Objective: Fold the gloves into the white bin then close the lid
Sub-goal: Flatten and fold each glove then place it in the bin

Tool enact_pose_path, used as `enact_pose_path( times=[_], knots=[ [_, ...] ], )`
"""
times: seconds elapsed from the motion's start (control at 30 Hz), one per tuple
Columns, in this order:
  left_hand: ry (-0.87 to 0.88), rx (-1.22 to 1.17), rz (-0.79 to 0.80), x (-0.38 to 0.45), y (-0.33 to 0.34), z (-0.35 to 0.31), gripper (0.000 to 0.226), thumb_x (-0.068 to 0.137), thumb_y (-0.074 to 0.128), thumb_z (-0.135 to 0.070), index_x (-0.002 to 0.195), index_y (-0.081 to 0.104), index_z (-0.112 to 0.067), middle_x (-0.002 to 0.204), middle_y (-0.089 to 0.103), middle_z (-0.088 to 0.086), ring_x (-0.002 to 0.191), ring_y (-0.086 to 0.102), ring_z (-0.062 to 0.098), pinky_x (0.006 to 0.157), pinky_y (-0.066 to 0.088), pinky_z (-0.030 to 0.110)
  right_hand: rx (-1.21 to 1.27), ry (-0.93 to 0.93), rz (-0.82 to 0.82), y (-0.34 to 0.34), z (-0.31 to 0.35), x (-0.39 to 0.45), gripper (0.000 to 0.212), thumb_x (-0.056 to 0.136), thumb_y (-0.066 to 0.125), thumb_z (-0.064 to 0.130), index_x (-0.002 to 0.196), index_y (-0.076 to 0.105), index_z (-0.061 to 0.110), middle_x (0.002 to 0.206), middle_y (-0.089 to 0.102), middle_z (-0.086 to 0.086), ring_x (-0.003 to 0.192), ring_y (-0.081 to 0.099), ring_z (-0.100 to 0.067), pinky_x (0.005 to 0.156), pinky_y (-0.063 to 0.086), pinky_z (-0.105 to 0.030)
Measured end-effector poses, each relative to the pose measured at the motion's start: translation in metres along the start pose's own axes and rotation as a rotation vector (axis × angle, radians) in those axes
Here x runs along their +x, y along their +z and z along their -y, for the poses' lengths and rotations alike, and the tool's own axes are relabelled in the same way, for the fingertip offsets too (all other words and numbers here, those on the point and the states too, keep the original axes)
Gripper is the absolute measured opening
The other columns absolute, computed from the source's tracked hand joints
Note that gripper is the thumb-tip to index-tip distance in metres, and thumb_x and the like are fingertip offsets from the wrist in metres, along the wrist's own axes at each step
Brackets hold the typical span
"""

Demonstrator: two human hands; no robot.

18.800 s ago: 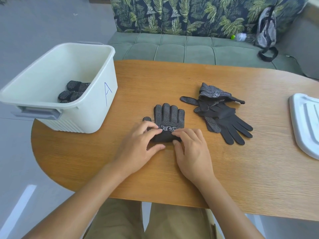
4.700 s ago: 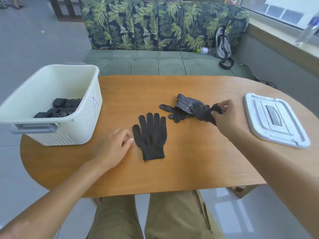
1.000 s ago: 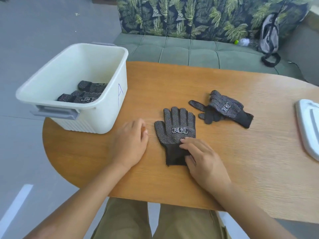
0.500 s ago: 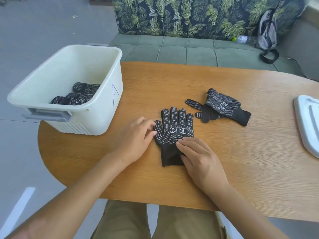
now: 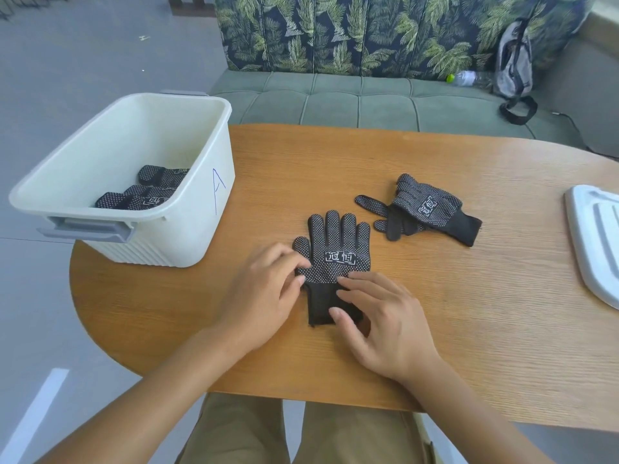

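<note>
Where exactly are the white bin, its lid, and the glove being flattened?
white bin [image 5: 207, 226], head view, on its right outer wall near the letter A.
lid [image 5: 589, 242], head view, on its left part at the table's right edge.
flat glove [image 5: 338, 249], head view, on its dotted palm.

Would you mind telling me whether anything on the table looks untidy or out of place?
Only the crumpled gloves right of centre on the table: they lie bunched and overlapping, fingers splayed. The flat glove under both hands is neat, and the lid sits off the white bin at the right edge.
</note>
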State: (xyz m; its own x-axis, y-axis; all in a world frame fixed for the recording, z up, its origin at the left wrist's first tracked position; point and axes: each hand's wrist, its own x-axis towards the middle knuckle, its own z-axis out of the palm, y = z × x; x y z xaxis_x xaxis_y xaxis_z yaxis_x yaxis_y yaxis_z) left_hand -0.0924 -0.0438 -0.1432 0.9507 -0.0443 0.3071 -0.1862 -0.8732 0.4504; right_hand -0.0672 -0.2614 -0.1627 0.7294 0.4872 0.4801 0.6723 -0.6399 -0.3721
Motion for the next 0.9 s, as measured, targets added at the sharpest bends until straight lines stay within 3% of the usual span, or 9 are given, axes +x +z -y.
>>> enact_pose_path(
  times=[0.1,0.2,0.3,0.43,0.57,0.7,0.9],
  knots=[
    [0.108,-0.051,0.046,-0.019,-0.003,-0.008,0.019,0.094,0.061,-0.031,0.108,0.069,-0.022,0.111,0.059,-0.014,0.11,0.053,0.009,0.098,0.039,0.02,-0.014,0.009,-0.04,-0.002,-0.001,0.002,0.035,0.097,0.052,0.038,0.095,0.076,0.012,0.112,0.071,0.003,0.112,0.06,-0.02,0.088,0.048,-0.04],
    [0.145,-0.067,0.133,-0.03,0.001,-0.008,0.034,0.094,0.058,-0.046,0.115,0.069,-0.022,0.127,0.06,-0.015,0.128,0.048,0.005,0.109,0.035,0.02,-0.014,0.014,-0.047,-0.001,-0.002,0.004,0.023,0.094,0.051,0.019,0.103,0.071,0.011,0.111,0.069,0.004,0.109,0.059,-0.022,0.086,0.048,-0.041],
    [0.202,0.006,0.178,-0.032,0.006,-0.005,0.041,0.094,0.055,-0.049,0.12,0.069,-0.02,0.136,0.059,-0.011,0.137,0.045,0.007,0.115,0.031,0.022,-0.036,-0.006,0.006,0.001,-0.004,0.005,0.035,0.081,0.047,0.006,0.109,0.068,0.011,0.111,0.068,0.004,0.109,0.057,-0.021,0.085,0.048,-0.04],
    [0.31,0.14,0.138,-0.027,0.01,-0.003,0.026,0.095,0.063,-0.032,0.113,0.07,-0.015,0.122,0.065,-0.003,0.119,0.059,0.015,0.103,0.046,0.031,0.086,0.069,-0.018,0.001,-0.011,0.007,0.04,0.077,0.05,-0.007,0.107,0.069,0.012,0.103,0.067,0.004,0.104,0.057,-0.017,0.087,0.049,-0.034],
    [0.228,0.072,0.084,-0.022,0.01,-0.009,0.013,0.094,0.065,-0.023,0.104,0.066,-0.016,0.106,0.066,-0.006,0.102,0.061,0.012,0.087,0.051,0.03,0.208,0.155,0.001,-0.001,-0.015,0.008,0.056,0.068,0.045,-0.013,0.111,0.068,0.012,0.104,0.065,0.004,0.109,0.053,-0.013,0.094,0.047,-0.028],
    [0.094,-0.012,0.063,-0.017,0.01,-0.011,0.01,0.092,0.066,-0.023,0.1,0.062,-0.02,0.098,0.062,-0.012,0.094,0.056,0.004,0.08,0.046,0.023,0.24,0.095,0.066,-0.001,-0.015,0.007,0.05,0.072,0.041,0.004,0.114,0.066,0.015,0.11,0.064,0.007,0.112,0.053,-0.014,0.095,0.047,-0.037],
    [-0.028,-0.126,0.07,-0.012,0.009,-0.012,0.004,0.093,0.062,-0.025,0.096,0.06,-0.024,0.089,0.054,-0.023,0.089,0.051,-0.005,0.077,0.038,0.012,0.195,0.086,0.114,0.001,-0.017,0.008,0.03,0.081,0.068,0.019,0.11,0.065,0.025,0.11,0.059,0.016,0.107,0.051,-0.012,0.091,0.045,-0.038]
  ],
)
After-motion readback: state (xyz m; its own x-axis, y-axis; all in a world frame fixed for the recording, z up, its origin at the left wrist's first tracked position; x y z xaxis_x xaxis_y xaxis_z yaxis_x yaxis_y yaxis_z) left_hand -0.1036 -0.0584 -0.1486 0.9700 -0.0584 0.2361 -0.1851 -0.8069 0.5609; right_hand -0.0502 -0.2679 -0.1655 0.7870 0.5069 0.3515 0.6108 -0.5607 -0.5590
